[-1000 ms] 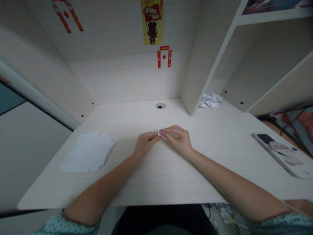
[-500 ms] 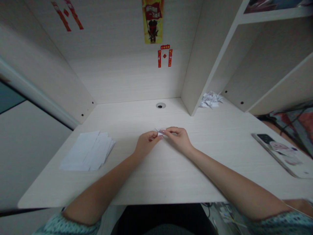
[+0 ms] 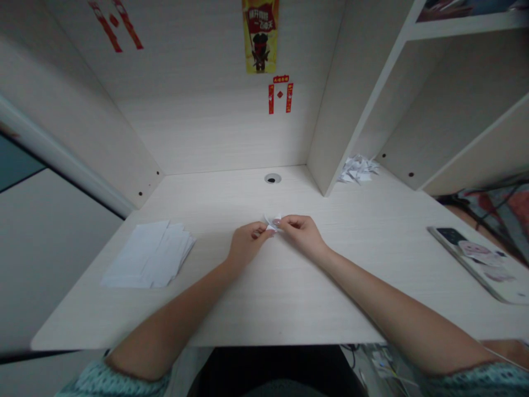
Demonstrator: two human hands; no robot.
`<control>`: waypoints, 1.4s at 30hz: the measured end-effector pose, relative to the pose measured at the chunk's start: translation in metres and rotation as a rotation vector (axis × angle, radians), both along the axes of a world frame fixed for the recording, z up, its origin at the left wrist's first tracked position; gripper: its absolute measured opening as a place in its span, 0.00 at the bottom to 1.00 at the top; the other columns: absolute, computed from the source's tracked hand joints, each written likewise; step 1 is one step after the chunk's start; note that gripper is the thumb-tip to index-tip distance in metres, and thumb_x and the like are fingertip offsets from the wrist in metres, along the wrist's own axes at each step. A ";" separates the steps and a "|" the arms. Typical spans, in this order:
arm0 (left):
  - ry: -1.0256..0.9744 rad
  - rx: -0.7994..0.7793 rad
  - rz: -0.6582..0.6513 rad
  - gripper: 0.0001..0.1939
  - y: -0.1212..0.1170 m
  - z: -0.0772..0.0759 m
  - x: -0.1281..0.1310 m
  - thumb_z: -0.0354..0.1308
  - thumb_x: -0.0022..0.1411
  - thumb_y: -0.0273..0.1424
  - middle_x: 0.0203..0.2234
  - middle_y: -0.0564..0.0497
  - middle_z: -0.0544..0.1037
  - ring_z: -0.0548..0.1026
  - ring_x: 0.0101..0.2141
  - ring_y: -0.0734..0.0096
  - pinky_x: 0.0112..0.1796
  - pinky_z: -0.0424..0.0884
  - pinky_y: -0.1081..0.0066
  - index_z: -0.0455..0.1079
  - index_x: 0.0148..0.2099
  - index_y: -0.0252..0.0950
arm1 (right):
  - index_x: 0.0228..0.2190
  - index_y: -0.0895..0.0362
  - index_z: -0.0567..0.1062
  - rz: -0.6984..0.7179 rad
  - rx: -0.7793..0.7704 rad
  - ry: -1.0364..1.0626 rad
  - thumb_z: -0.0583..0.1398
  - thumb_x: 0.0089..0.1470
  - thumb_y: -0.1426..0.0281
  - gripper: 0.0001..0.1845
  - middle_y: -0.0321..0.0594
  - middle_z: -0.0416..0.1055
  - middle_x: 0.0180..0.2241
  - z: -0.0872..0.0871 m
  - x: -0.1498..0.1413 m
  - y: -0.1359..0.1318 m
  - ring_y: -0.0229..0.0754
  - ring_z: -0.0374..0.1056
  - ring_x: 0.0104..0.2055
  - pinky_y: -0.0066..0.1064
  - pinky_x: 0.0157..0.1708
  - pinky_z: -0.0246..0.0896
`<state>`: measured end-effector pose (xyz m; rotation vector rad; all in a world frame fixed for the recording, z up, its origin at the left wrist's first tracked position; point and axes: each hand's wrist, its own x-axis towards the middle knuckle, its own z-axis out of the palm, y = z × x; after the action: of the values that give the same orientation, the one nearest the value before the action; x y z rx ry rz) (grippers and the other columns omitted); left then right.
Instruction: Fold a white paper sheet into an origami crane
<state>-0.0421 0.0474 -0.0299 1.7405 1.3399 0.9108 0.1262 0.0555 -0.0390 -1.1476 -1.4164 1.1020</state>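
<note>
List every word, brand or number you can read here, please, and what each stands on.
"一飞冲天": lower line on the yellow poster.
"?开得胜": probable upper line there; first character too blurred.
Right red strips, left red strips: characters too small to read.
Phone: nothing legible.
Folded paper, paper stack: no writing visible.

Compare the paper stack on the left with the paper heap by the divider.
The paper stack lies flat, sheets overlapping; the paper heap is a loose jumble of smaller pieces. The paper stack sits nearer the camera; the paper heap is farther back. Both are white.
</note>
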 end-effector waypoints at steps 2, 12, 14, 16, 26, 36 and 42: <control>-0.005 0.008 -0.004 0.13 -0.001 0.002 0.000 0.57 0.54 0.41 0.25 0.53 0.77 0.71 0.27 0.72 0.30 0.64 0.75 0.73 0.30 0.36 | 0.22 0.58 0.78 0.002 0.000 -0.007 0.64 0.44 0.57 0.16 0.38 0.74 0.23 0.000 0.000 0.000 0.38 0.65 0.26 0.29 0.28 0.55; -0.209 -0.096 -0.038 0.14 -0.001 0.007 0.001 0.62 0.49 0.41 0.18 0.56 0.71 0.66 0.23 0.76 0.28 0.60 0.75 0.73 0.26 0.34 | 0.22 0.57 0.79 0.154 -0.231 0.394 0.66 0.43 0.60 0.13 0.38 0.75 0.24 0.004 0.002 0.001 0.38 0.66 0.28 0.30 0.36 0.57; -0.242 -0.088 -0.052 0.13 0.000 0.006 0.001 0.63 0.48 0.40 0.19 0.56 0.71 0.66 0.24 0.76 0.29 0.60 0.75 0.73 0.26 0.34 | 0.21 0.57 0.79 0.157 -0.288 0.496 0.67 0.41 0.61 0.12 0.37 0.74 0.24 0.007 0.001 0.000 0.37 0.65 0.28 0.30 0.34 0.57; -0.253 -0.080 -0.057 0.12 0.001 0.005 0.000 0.63 0.48 0.39 0.19 0.55 0.72 0.67 0.24 0.75 0.29 0.61 0.75 0.74 0.26 0.34 | 0.22 0.57 0.79 0.142 -0.324 0.572 0.68 0.40 0.62 0.11 0.38 0.74 0.25 0.008 -0.001 -0.001 0.37 0.66 0.30 0.29 0.34 0.59; -0.273 -0.053 -0.053 0.11 -0.001 0.005 0.000 0.63 0.48 0.38 0.21 0.53 0.75 0.69 0.25 0.73 0.30 0.63 0.73 0.75 0.26 0.34 | 0.25 0.57 0.77 0.081 -0.423 0.678 0.67 0.41 0.64 0.10 0.39 0.73 0.28 0.007 -0.004 -0.002 0.39 0.68 0.33 0.29 0.34 0.65; -0.298 -0.015 -0.061 0.09 0.000 0.003 -0.001 0.63 0.49 0.36 0.22 0.53 0.76 0.70 0.26 0.73 0.31 0.64 0.73 0.76 0.26 0.35 | 0.25 0.57 0.76 0.114 -0.499 0.804 0.68 0.41 0.67 0.08 0.36 0.73 0.27 0.007 -0.005 -0.002 0.35 0.68 0.29 0.26 0.33 0.66; -0.209 0.044 -0.074 0.11 -0.003 0.007 -0.003 0.62 0.51 0.38 0.22 0.53 0.75 0.69 0.27 0.73 0.33 0.64 0.74 0.75 0.27 0.34 | 0.23 0.57 0.76 0.097 -0.404 0.656 0.67 0.41 0.62 0.11 0.37 0.73 0.26 0.006 -0.005 -0.001 0.37 0.68 0.29 0.29 0.34 0.63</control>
<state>-0.0448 0.0445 -0.0230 1.6652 1.1207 1.0558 0.1214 0.0543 -0.0329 -0.8612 -0.7588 1.6956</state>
